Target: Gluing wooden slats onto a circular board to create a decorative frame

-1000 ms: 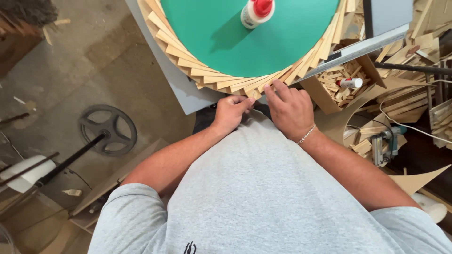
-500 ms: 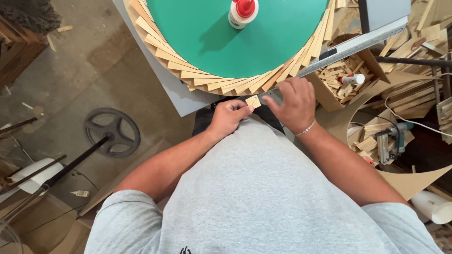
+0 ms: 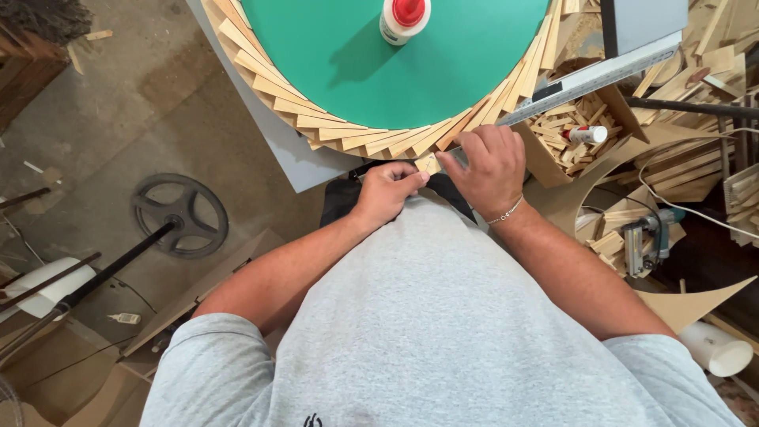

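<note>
A cluttered workshop with a bare concrete floor (image 3: 118, 119) lies below, offcuts and cardboard strewn about. At its middle sits a green disc (image 3: 395, 55), its near edge ringed with a fan of overlapping wood slats (image 3: 356, 134). On the disc stands a white glue bottle (image 3: 404, 17) with a red cap. Right of the disc, an open box (image 3: 581, 130) holds short wood pieces, and a long metal ruler (image 3: 593, 75) runs across its top to the disc's rim. Left of the disc, on the floor, lies a black spoked wheel (image 3: 180, 215). At the disc's near edge both hands meet: the left hand (image 3: 387, 192) and right hand (image 3: 489, 170) each pinch a small wood piece (image 3: 428, 164) between fingertips, just touching the slat ring.
</note>
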